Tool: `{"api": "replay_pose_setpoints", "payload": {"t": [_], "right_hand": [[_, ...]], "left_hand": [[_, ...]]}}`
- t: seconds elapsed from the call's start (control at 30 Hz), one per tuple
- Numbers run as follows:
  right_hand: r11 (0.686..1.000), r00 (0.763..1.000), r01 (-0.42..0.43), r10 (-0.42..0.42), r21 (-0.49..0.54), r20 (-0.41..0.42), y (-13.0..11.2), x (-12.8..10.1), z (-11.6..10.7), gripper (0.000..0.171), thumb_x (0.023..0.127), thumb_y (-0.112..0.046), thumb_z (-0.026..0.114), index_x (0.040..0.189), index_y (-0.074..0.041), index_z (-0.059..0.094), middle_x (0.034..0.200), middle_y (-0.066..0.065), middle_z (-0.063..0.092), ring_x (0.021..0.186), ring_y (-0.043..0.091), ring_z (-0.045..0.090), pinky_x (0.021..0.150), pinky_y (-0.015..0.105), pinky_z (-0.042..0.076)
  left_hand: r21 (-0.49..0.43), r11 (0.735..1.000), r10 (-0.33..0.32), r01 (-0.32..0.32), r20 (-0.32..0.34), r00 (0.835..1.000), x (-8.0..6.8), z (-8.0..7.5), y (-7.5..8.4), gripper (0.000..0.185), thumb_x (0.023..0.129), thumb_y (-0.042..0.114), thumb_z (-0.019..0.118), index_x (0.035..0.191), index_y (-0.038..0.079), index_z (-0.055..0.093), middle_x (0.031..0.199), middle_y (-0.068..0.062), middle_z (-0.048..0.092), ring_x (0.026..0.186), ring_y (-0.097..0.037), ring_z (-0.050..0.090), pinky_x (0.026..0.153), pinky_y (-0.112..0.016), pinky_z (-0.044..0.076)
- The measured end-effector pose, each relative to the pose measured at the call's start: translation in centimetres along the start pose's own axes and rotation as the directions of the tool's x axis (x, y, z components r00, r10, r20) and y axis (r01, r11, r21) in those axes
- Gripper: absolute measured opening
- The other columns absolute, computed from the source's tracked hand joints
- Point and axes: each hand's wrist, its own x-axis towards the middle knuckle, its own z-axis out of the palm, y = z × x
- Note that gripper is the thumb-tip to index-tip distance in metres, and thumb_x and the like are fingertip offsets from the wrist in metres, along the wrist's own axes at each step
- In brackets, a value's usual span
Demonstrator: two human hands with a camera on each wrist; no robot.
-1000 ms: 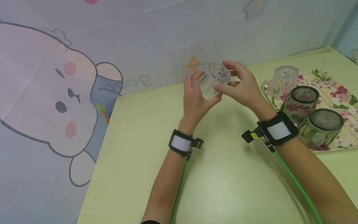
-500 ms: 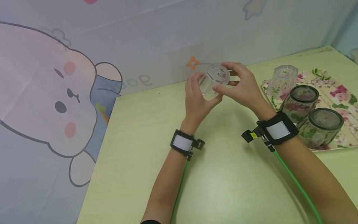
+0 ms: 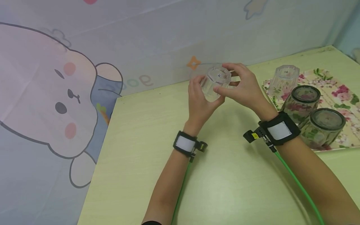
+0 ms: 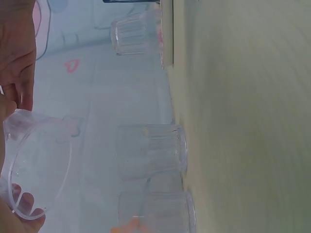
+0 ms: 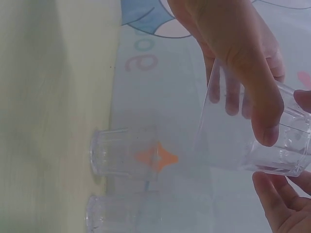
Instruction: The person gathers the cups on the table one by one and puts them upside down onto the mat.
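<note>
In the head view, both hands hold a clear plastic-looking faceted cup [image 3: 212,86] raised over the far part of the table, its base tilted up toward the head camera. The left hand [image 3: 200,101] grips the cup's side, thumb below and fingers on the left, as the right wrist view also shows. Around the base curl the thumb and fingers of the right hand [image 3: 243,84]. The cup's round open rim [image 4: 41,170] appears in the left wrist view. Two more clear cups, one cup [image 5: 124,153] beside another cup [image 5: 121,213], stand upright by the wall, behind the held one.
At the right lies a floral tray [image 3: 341,93] bearing an upturned clear cup [image 3: 285,81] and two dark upturned glasses, one glass [image 3: 302,101] behind the other glass [image 3: 323,128]. A printed cloth [image 3: 157,37] covers the wall behind the pale table [image 3: 135,140]. Green cables run along both forearms.
The left hand has shifted slightly right and down. The held cup has tipped a little, its base now slightly lower in view. The right hand is nearly still.
</note>
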Motion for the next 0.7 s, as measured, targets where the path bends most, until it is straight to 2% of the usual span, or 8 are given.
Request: {"api": "replay_pose_setpoints", "payload": {"t": [0.43, 0.7], "right_hand": [[0.999, 0.999, 0.004, -0.002, -0.041, 0.039, 0.0, 0.1, -0.1, 0.069, 0.08, -0.024, 0.076, 0.14, -0.008, 0.046, 0.138, 0.012, 0.049, 0.12, 0.026, 0.053, 0.099, 0.048, 0.05], [0.996, 0.997, 0.009, -0.002, -0.093, 0.072, 0.1, 0.1, -0.3, 0.069, 0.08, -0.025, 0.076, 0.14, -0.007, 0.047, 0.134, 0.014, 0.049, 0.112, 0.031, 0.055, 0.098, 0.049, 0.051]], "left_hand": [[-0.063, 0.997, -0.045, 0.045, -0.012, 0.999, -0.9, 1.2, -0.2, 0.074, 0.072, 0.033, 0.079, 0.125, 0.002, 0.037, 0.12, -0.011, 0.048, 0.113, -0.02, 0.048, 0.099, -0.024, 0.046], [-0.105, 0.99, -0.094, 0.092, -0.006, 0.996, -1.5, 1.9, 0.1, 0.074, 0.073, 0.032, 0.079, 0.124, 0.002, 0.036, 0.12, -0.012, 0.048, 0.114, -0.021, 0.049, 0.1, -0.024, 0.045]]}}
